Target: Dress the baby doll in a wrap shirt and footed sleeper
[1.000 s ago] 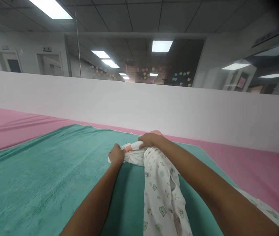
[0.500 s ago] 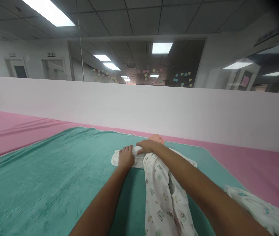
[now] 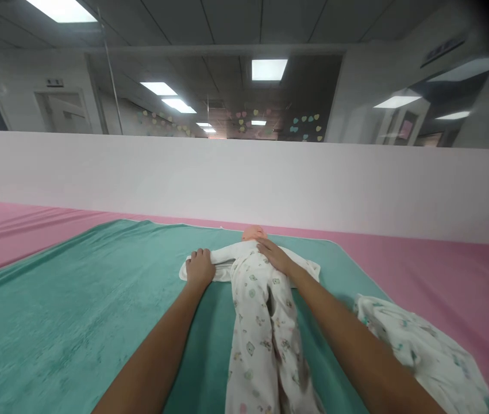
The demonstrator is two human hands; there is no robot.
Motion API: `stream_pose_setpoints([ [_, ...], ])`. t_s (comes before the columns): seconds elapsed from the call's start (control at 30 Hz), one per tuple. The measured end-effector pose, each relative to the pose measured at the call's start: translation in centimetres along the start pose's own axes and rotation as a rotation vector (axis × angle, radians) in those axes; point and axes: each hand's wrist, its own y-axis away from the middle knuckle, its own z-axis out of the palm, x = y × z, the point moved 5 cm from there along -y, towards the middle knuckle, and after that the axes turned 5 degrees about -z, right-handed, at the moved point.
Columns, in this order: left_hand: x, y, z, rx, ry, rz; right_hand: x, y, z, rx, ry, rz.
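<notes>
A baby doll (image 3: 253,234) lies on its back on a teal towel (image 3: 76,310), head away from me. It wears a white top and white printed trousers (image 3: 257,328). My left hand (image 3: 199,267) presses the doll's white sleeve (image 3: 222,255) down on the towel, fingers curled over the cloth. My right hand (image 3: 275,255) lies flat on the doll's chest with the fingers stretched out.
A second printed white garment (image 3: 416,345) lies crumpled at the towel's right edge. The towel rests on a pink sheet (image 3: 434,276). A low white wall (image 3: 244,178) runs across behind the doll, with glass panes above it.
My right hand has let go of the doll's arm and moved onto its chest, opening flat. The doll's sleeved arm now lies stretched to the left under my left hand. The camera shifted.
</notes>
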Motion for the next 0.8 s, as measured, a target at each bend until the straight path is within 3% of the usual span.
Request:
stream_pose_setpoints([
  [0.1,0.3,0.2,-0.2,0.004,-0.015,-0.021,4.2,5.2,0.4,0.233,0.050,0.190],
  [0.23,0.2,0.4,-0.1,0.009,-0.040,-0.062,8.4,9.4,1.2,0.268,0.182,0.420],
  [0.4,-0.3,0.5,0.5,-0.036,0.003,-0.022,10.9,10.7,0.5,0.240,0.160,0.535],
  [0.6,-0.8,0.5,0.3,-0.098,0.078,-0.028,12.7,11.4,-0.8,0.331,0.145,0.735],
  [0.7,2.0,0.1,-1.5,-0.074,0.161,0.078,12.8,11.9,-1.1,0.364,0.135,0.814],
  [0.8,7.8,-0.2,-3.6,-0.094,0.254,0.145,12.6,12.2,-1.3,0.376,0.131,0.859],
])
